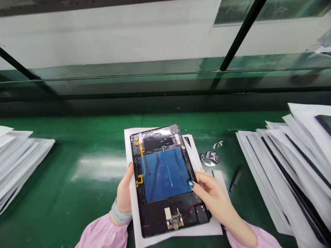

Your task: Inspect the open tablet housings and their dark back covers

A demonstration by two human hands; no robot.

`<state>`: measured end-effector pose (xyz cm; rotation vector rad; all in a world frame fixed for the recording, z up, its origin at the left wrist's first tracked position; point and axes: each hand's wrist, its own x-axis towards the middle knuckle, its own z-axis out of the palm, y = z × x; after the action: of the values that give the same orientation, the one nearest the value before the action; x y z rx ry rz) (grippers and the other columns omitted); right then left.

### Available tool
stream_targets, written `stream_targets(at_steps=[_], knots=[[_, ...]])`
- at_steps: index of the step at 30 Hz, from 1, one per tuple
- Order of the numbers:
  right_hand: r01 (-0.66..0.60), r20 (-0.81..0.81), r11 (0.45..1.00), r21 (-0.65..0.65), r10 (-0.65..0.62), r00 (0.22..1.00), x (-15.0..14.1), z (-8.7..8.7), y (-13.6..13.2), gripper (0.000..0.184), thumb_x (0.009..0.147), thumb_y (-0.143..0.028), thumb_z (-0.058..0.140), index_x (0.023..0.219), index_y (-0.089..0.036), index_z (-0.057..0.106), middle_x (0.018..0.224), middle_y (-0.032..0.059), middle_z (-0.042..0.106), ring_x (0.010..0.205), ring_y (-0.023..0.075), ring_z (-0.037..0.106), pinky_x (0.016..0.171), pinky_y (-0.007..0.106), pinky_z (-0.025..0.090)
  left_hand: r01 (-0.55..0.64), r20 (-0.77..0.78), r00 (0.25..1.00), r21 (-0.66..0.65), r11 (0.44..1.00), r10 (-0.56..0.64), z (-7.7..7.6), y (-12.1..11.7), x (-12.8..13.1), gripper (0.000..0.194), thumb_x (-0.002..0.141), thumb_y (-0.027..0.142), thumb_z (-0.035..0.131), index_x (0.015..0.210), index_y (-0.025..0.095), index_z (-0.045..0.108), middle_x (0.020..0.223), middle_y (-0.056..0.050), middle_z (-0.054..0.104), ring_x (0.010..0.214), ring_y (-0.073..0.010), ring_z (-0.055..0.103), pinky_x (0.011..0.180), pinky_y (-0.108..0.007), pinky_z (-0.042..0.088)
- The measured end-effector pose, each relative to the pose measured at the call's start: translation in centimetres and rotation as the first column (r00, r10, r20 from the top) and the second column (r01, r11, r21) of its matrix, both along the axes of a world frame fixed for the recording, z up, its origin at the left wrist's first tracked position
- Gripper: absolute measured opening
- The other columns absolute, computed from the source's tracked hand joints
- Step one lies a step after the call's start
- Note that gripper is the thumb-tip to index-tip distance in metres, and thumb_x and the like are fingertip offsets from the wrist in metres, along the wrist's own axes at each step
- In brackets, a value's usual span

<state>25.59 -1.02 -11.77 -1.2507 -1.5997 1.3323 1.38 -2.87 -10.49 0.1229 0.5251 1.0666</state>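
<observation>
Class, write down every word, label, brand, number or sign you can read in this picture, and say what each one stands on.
Pale bluish marking on the blue rectangular panel inside the opened black tablet: too small and blurred to read.
Small white rectangular label on the black tablet's lower section: no readable print.
No other text can be read.

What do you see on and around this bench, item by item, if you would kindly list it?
open tablet: one, black with blue panel, held over the paper
paper sheet: one visible, white, under the tablet
paper stacks: two, white, at both bench ends, the right one
metal part: one, silver, right of the tablet
black stick: one, black, right of the tablet
bench: one, green, under everything
left hand: one, gripping the tablet's edge, grey wristband, pink sleeve
right hand: one, on the tablet's lower corner, pink sleeve
</observation>
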Motion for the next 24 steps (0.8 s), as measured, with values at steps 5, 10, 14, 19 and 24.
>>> stream_targets(at_steps=[5, 10, 14, 19, 24], knots=[[0.080, -0.252, 0.987, -0.137, -0.113, 0.961, 0.1, 0.2, 0.0, 0.045, 0.085, -0.049, 0.073, 0.121, -0.028, 0.057, 0.101, 0.0060, 0.067, 0.085, 0.0230, 0.065, 0.080, 0.037, 0.053, 0.023, 0.026, 0.999, 0.027, 0.999, -0.024, -0.2, 0.1, 0.0, 0.030, 0.083, 0.044, 0.073, 0.102, 0.023, 0.083, 0.099, -0.005, 0.083, 0.123, -0.0361, 0.064, 0.117, -0.045, 0.038], [-0.052, -0.461, 0.899, -0.436, -0.174, 0.870, 0.4, 0.8, 0.7, 0.067, 0.076, -0.046, 0.082, 0.134, -0.030, 0.051, 0.105, 0.0051, 0.075, 0.085, 0.0239, 0.072, 0.082, 0.039, 0.057, 0.038, -0.017, 0.999, -0.012, 0.999, -0.038, -0.3, -0.1, 0.2, 0.037, 0.084, 0.047, 0.070, 0.108, 0.021, 0.081, 0.100, -0.007, 0.082, 0.116, -0.0354, 0.069, 0.112, -0.045, 0.044], [-0.076, -0.377, 0.893, -0.444, -0.109, 0.920, 0.7, 0.9, 1.0, 0.040, 0.077, -0.047, 0.081, 0.105, -0.021, 0.072, 0.094, 0.0054, 0.077, 0.082, 0.0235, 0.070, 0.078, 0.035, 0.055, 0.023, -0.261, 0.965, -0.050, 0.999, -0.035, -0.4, -0.2, 0.2, 0.038, 0.080, 0.053, 0.071, 0.098, 0.021, 0.083, 0.086, -0.008, 0.082, 0.094, -0.0335, 0.076, 0.098, -0.044, 0.054], [0.071, -0.290, 0.903, -0.423, -0.210, 0.934, 1.1, 1.0, 1.1, 0.035, 0.075, -0.043, 0.081, 0.101, -0.020, 0.073, 0.085, 0.0028, 0.075, 0.078, 0.0234, 0.068, 0.068, 0.031, 0.051, -0.052, -0.520, 0.852, 0.042, 0.998, 0.066, -1.2, -0.4, -0.6, 0.027, 0.064, 0.033, 0.087, 0.088, 0.022, 0.082, 0.071, -0.001, 0.076, 0.066, -0.0189, 0.068, 0.065, -0.025, 0.055], [0.111, -0.279, 0.923, -0.368, -0.224, 0.934, 1.3, 1.2, 1.2, 0.029, 0.076, -0.040, 0.076, 0.097, -0.020, 0.074, 0.084, 0.0024, 0.074, 0.075, 0.0228, 0.067, 0.069, 0.031, 0.050, -0.018, -0.678, 0.723, 0.173, 0.985, 0.132, -1.7, -0.4, -0.9, 0.029, 0.060, 0.013, 0.080, 0.088, 0.020, 0.079, 0.075, 0.000, 0.073, 0.065, -0.0175, 0.061, 0.063, -0.025, 0.051]])
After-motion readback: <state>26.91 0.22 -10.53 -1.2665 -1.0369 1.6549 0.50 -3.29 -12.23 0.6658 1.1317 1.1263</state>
